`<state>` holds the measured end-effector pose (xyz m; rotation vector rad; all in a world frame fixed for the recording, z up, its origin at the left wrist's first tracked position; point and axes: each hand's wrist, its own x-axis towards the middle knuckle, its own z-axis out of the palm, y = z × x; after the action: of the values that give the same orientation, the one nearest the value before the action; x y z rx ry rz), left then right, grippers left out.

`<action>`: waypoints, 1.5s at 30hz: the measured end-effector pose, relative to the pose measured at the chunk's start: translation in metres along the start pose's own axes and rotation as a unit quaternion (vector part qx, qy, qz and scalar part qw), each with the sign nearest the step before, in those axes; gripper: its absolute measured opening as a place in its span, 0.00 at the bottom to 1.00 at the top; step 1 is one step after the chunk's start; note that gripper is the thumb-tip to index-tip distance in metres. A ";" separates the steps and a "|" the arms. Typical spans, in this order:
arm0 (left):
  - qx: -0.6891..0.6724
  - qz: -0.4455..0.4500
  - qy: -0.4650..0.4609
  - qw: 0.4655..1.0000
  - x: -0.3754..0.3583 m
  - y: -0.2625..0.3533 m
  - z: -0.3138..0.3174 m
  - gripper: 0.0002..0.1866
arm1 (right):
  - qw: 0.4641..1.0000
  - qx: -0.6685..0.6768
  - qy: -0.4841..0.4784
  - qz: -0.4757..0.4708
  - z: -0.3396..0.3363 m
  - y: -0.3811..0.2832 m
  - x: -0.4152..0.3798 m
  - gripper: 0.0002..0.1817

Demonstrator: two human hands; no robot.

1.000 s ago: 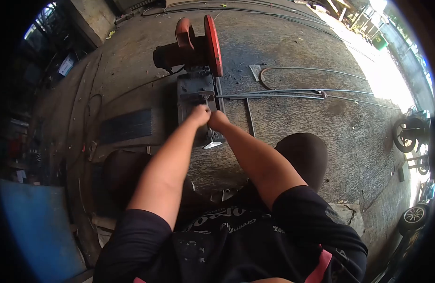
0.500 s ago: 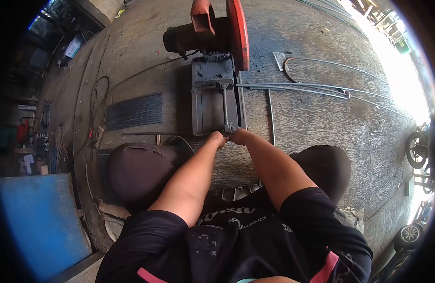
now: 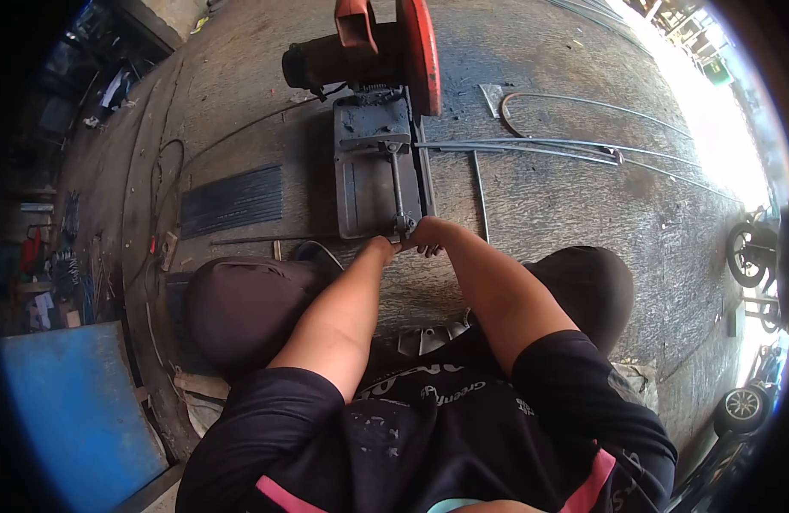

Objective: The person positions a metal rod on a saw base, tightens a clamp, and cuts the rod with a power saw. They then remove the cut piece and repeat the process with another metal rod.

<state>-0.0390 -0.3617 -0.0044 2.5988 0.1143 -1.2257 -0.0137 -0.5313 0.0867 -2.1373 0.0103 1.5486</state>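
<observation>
A cut-off saw with a red guard (image 3: 420, 60) and a grey metal base (image 3: 353, 201) stands on the floor in front of me. Its vise screw (image 3: 398, 184) runs toward me and ends at the near edge of the base. My left hand (image 3: 381, 249) is at that near end, its fingers mostly hidden. Just right of it, my right hand (image 3: 431, 236) touches the screw's end, with some fingers curled below. What either hand grips is too small to make out. Long thin metal rods (image 3: 531, 147) reach from the saw's right side.
Dark cut strips (image 3: 232, 203) lie left of the saw, near a cable (image 3: 240, 132). A single rod (image 3: 481, 197) lies to the right. At lower left is a blue panel (image 3: 78, 402). A motorcycle wheel (image 3: 743, 407) shows at far right.
My right hand has lifted slightly at the screw's end and turned, with more of its fingers showing. The whole view has shifted a little, so the saw appears further left and higher.
</observation>
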 end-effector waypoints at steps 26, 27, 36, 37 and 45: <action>-0.195 -0.249 0.222 0.922 -0.041 0.017 -0.011 0.22 | 0.992 0.120 -0.030 0.000 -0.004 0.046 -0.001 0.18; -0.230 -0.272 0.245 0.902 -0.040 0.016 -0.018 0.23 | 0.992 0.119 -0.031 -0.002 -0.003 0.043 -0.006 0.18; -0.007 -0.177 0.294 0.939 -0.077 0.015 -0.016 0.34 | 0.991 0.128 -0.015 0.017 -0.001 0.044 0.012 0.20; -0.010 -0.179 0.295 0.939 -0.056 0.006 -0.011 0.34 | 0.991 0.135 -0.001 0.018 -0.001 0.043 0.007 0.17; -0.212 -0.128 0.230 0.941 -0.048 0.028 -0.014 0.39 | 0.997 0.071 0.029 0.031 -0.001 0.042 0.007 0.15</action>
<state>-0.0541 -0.3832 0.0471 2.4675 0.7383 -0.5443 -0.0221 -0.5665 0.0643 -2.0868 0.2031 1.4724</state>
